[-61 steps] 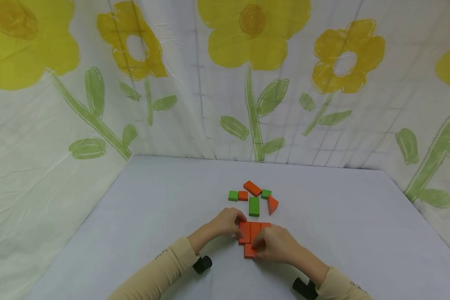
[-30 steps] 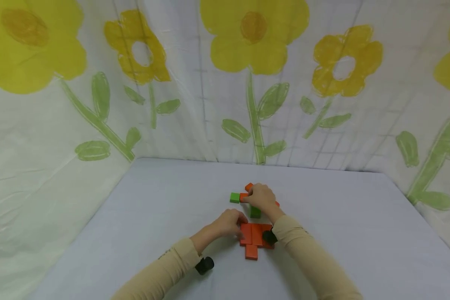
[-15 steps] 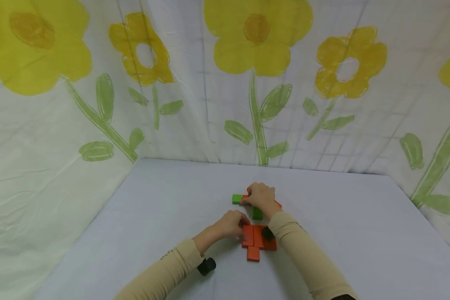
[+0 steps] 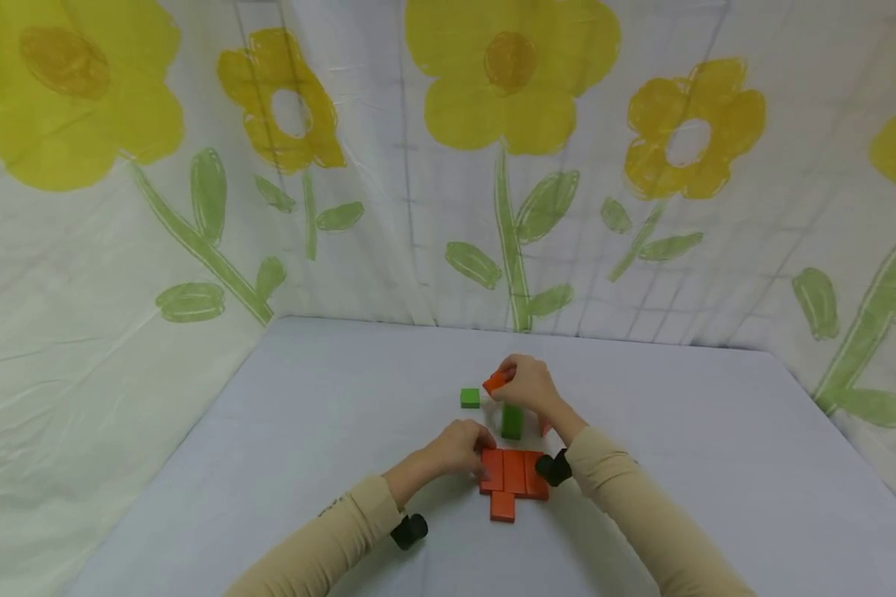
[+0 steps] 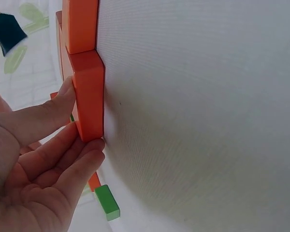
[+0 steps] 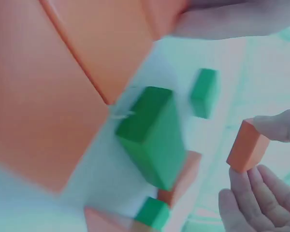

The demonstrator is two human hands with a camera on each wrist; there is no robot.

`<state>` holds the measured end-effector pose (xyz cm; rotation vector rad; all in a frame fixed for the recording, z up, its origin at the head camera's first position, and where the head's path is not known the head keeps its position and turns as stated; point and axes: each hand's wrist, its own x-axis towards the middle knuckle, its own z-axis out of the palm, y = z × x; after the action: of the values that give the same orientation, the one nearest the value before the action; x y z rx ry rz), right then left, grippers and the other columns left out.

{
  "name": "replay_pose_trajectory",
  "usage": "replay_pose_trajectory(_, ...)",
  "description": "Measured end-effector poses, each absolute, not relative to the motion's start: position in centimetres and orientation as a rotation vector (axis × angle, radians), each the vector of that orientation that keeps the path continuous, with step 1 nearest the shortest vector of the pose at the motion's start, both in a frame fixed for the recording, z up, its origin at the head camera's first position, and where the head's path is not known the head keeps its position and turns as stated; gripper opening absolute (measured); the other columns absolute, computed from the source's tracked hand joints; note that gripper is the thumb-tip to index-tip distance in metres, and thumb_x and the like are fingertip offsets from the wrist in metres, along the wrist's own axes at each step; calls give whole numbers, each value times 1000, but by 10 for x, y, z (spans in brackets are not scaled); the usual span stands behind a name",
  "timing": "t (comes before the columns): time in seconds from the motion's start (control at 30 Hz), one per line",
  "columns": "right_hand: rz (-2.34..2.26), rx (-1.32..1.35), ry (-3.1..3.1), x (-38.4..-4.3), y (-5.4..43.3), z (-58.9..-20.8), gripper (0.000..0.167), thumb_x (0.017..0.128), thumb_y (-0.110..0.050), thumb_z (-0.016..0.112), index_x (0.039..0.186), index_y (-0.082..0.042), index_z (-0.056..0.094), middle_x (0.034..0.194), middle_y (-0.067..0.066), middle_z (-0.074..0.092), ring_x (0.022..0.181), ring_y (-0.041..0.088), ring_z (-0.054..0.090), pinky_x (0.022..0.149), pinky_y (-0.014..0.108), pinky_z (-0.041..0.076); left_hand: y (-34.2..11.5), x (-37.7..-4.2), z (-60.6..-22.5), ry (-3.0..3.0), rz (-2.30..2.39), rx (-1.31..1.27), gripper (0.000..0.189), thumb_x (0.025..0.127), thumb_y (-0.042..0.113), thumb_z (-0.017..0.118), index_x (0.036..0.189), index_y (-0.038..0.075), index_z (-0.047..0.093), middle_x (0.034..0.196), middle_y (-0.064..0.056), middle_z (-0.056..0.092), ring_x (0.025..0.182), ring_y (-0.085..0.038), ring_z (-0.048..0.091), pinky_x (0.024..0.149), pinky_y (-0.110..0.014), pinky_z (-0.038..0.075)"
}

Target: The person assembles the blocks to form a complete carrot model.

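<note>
In the head view, my right hand [image 4: 528, 385] pinches a small orange block [image 4: 495, 382] between thumb and fingertips, raised over the far blocks. The right wrist view shows that block [image 6: 248, 146] apart from the others. My left hand [image 4: 455, 448] is at the left end of a flat group of orange blocks [image 4: 513, 473]. In the left wrist view, its thumb lies on the upper face of the end block [image 5: 91, 99] and its fingers touch the block's far side. One small orange block [image 4: 503, 507] adjoins the group's near edge.
A small green block [image 4: 470, 398] and a longer green block [image 4: 512, 421] lie beyond the group. An orange triangular block [image 4: 544, 426] is partly behind my right wrist. The right wrist view also shows another orange block [image 6: 186, 180] and a green one [image 6: 152, 212].
My right hand left the orange group, reached to the far blocks and lifted the small orange one from beside the small green block. The left hand has stayed at the group's left end.
</note>
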<state>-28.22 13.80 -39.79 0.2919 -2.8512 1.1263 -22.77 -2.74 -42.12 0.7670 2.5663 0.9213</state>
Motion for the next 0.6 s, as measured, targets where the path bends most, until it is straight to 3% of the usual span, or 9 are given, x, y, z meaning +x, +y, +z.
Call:
replay_pose_trajectory(0.2, 1229, 243, -2843, -257, 160, -383, 27, 72, -6, 79, 95, 0, 67, 97, 16, 66, 90, 29, 65, 68, 37, 54, -28, -228, -423, 2572, 924, 759, 36, 72, 0, 83, 104, -6, 69, 94, -9, 68, 78, -13, 52, 74, -26, 48)
replay_pose_trajectory(0.47, 1101, 627, -2931, -200, 185, -390, 24, 69, -3, 79, 90, -4, 68, 76, 1, 59, 70, 14, 52, 62, 28, 46, -27, -225, -423, 2573, 934, 723, 36, 74, 0, 81, 107, -5, 68, 96, -8, 66, 80, -15, 51, 76, -26, 48)
replay_pose_trajectory(0.6, 1117, 721, -2991, -175, 189, -398, 25, 68, -2, 80, 90, -3, 69, 74, -4, 58, 67, 11, 52, 59, 24, 46, -27, -225, -422, 2580, 931, 743, 36, 73, 0, 81, 107, -5, 68, 96, -8, 66, 80, -15, 51, 77, -27, 48)
